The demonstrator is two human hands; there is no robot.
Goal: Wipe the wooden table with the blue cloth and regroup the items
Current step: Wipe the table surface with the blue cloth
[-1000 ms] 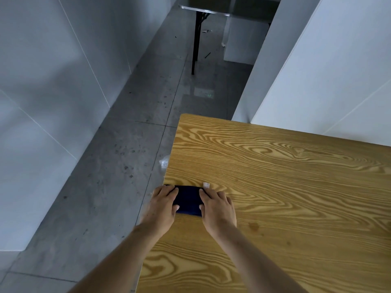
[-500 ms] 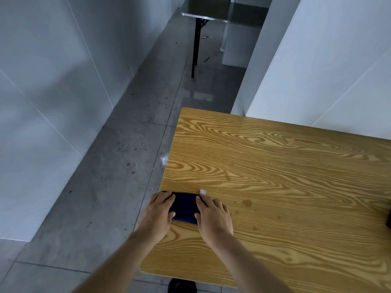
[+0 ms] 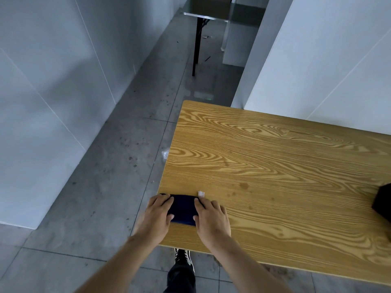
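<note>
A folded dark blue cloth [image 3: 183, 208] lies flat at the near left corner of the wooden table [image 3: 264, 170], right at the left edge. My left hand [image 3: 157, 214] presses down on its left end and my right hand [image 3: 211, 216] on its right end, fingers spread over the fabric. A small white tag [image 3: 201, 194] pokes out at the cloth's far right corner. A black object [image 3: 383, 205] is cut off by the right frame edge, resting on the table.
Grey tiled floor [image 3: 101, 197] runs along the table's left side, with white wall panels [image 3: 42, 92] beyond. A dark table with black legs [image 3: 206, 15] stands far back. White walls border the wooden table's far side. My shoe [image 3: 183, 258] shows below the near edge.
Both hands have drawn the cloth along the left edge toward the near edge of the table. The view has shifted, bringing the near table edge, my shoe and the black object into sight.
</note>
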